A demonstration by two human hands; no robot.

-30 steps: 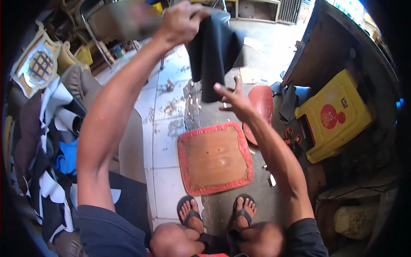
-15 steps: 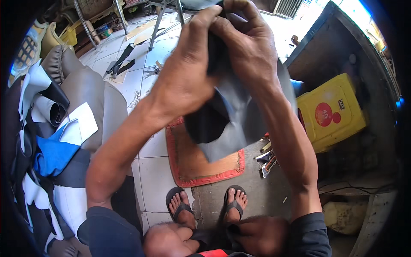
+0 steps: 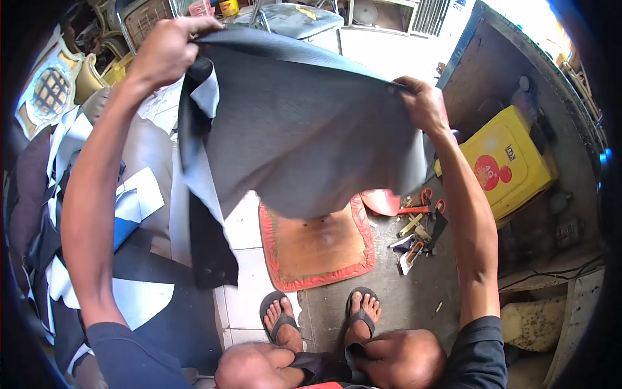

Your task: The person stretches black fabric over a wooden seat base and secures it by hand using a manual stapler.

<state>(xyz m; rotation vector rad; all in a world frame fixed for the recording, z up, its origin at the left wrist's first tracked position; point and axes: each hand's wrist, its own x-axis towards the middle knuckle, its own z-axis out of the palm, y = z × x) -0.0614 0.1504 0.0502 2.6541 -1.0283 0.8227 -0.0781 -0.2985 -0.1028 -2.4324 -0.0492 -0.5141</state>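
A large sheet of black synthetic leather (image 3: pixel 304 129) with a grey underside hangs stretched between my hands. My left hand (image 3: pixel 167 53) is closed on its upper left corner, thumb and fingers pinching the edge. At the upper right edge, my right hand (image 3: pixel 424 107) grips the sheet the same way. The lower edge is uneven and slightly blurred. A narrow black flap hangs down on the left side. Below the sheet, a wooden board (image 3: pixel 317 249) with a red padded border lies on the floor, its far part hidden.
Scissors, a red-handled tool (image 3: pixel 411 209) and a cutter (image 3: pixel 411 257) lie on the floor right of the board. A yellow container (image 3: pixel 512 162) leans against a dark cabinet. White and black material scraps (image 3: pixel 139 301) pile up at left. A grey-seated chair (image 3: pixel 298 23) stands ahead.
My hands were close together on the bunched sheet. They have moved far apart, left hand leftward and right hand lower and rightward, spreading the sheet wide.
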